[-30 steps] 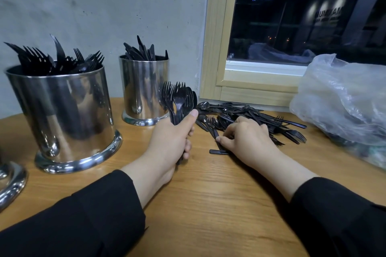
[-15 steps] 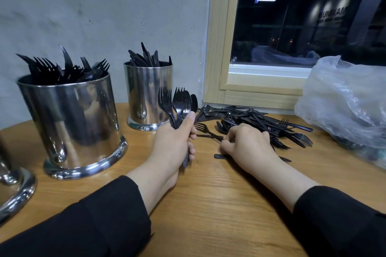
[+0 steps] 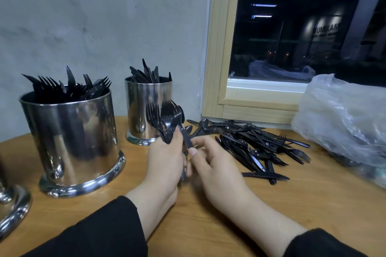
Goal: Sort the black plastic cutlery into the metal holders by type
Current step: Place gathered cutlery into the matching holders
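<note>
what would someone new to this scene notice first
Probably the left hand in the middle of the wooden table, gripping a bunch of black plastic forks tines up, while the right hand pinches the handle of one fork against it. Next, the two shiny metal holders at left: the big one bristling with forks, the smaller one behind holding knives. To the right lies the unsorted cutlery pile.

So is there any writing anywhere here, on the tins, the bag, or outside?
Lit sign on the dark building beyond the window: too blurred to read.
Metal holders, plastic bag, cutlery pile: no writing visible.
</note>
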Available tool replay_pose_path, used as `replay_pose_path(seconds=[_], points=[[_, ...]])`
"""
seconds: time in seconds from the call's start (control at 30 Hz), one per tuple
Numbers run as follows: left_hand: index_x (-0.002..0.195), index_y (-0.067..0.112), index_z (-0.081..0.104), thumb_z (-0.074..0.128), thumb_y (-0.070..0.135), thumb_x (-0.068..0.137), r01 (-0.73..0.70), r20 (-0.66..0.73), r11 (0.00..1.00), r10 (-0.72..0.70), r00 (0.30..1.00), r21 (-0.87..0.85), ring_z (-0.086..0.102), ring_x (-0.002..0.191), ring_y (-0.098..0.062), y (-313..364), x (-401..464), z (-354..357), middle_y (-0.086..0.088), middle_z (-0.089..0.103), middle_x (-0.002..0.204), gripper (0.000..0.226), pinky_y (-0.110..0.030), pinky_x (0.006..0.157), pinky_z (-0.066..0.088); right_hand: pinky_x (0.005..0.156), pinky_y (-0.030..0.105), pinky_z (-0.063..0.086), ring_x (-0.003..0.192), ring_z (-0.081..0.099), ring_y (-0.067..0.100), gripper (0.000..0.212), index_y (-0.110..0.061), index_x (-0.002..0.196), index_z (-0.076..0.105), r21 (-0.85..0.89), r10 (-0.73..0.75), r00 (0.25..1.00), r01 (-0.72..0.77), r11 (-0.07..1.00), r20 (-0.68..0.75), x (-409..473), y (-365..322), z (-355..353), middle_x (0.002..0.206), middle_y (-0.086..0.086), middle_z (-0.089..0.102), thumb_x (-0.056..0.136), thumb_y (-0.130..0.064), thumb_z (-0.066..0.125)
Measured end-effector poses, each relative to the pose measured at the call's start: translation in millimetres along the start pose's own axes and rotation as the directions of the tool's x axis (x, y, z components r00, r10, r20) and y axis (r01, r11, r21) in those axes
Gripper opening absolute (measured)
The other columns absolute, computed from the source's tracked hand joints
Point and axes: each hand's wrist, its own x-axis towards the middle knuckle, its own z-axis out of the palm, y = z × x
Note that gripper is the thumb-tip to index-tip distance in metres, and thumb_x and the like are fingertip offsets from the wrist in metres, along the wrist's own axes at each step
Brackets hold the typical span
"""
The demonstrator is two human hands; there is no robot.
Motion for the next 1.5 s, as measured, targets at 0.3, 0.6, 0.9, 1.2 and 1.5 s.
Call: replay_pose_path(seconds=[0.3,0.6,0.9,1.2,1.5], points=[[0.081,0.005,0.057,0.053,0.047,0.104,0.013,0.015,1.0,-0.013,1.0,-0.028,0.037,0.033,-0.023,-0.4,-4.0,2.8,-0.01,0.039,0.046,0.048,-0.026,0.035,0.031,0.073,0.03,0.053,0.061,0.062,0.009,0.038,-0.042,0.133,0.058,-0.1,-0.059,0.998,0.058,0.993,0.001,-2.1,2.5,0.1,0.061,-0.007,0.064,0.104,-0.019,0.05],[0.063,0.019,0.055,0.059,0.029,0.102,0.054,0.139,0.996,-0.043,0.989,-0.07,0.042,0.044,-0.02,3.5,-4.8,0.8,-0.009,0.05,0.063,0.04,-0.03,0.046,0.034,0.065,0.02,0.043,0.07,0.062,0.002,0.01,-0.03,0.098,0.063,-0.207,-0.114,0.983,0.083,0.975,-0.142,0.4,0.6,-17.2,0.078,-0.02,0.069,0.102,-0.03,0.054],[0.076,0.014,0.042,0.052,0.026,0.103,0.182,0.504,0.983,-0.148,0.851,-0.02,0.033,0.041,-0.018,6.4,-14.2,1.0,-0.012,0.053,0.071,0.032,-0.023,0.041,0.026,0.059,0.028,0.052,0.054,0.062,0.015,0.029,-0.026,0.125,0.042,0.289,0.062,0.965,0.015,0.957,-0.255,11.7,0.2,-26.3,0.08,0.011,0.06,0.1,-0.031,0.056],[0.071,0.018,0.041,0.051,0.025,0.104,0.154,0.557,0.979,-0.203,0.805,0.134,0.028,0.042,-0.016,6.6,-17.6,2.0,-0.004,0.046,0.066,0.035,-0.024,0.043,0.021,0.082,0.035,0.051,0.084,0.061,0.012,0.018,-0.034,0.12,0.053,0.172,0.083,0.939,-0.026,0.985,-0.335,18.9,12.7,-32.9,0.095,-0.008,0.064,0.102,-0.037,0.052],[0.065,0.02,0.056,0.052,0.025,0.106,0.066,0.556,0.981,-0.158,0.816,0.182,0.053,0.051,-0.028,5.4,-18.6,2.6,-0.013,0.066,0.079,0.041,-0.031,0.049,0.043,0.049,0.029,0.04,0.042,0.053,0.024,0.041,-0.005,0.088,0.052,0.194,0.112,0.975,-0.075,0.978,-0.192,14.1,10.8,-31.3,0.058,0.016,0.064,0.108,-0.038,0.037]])
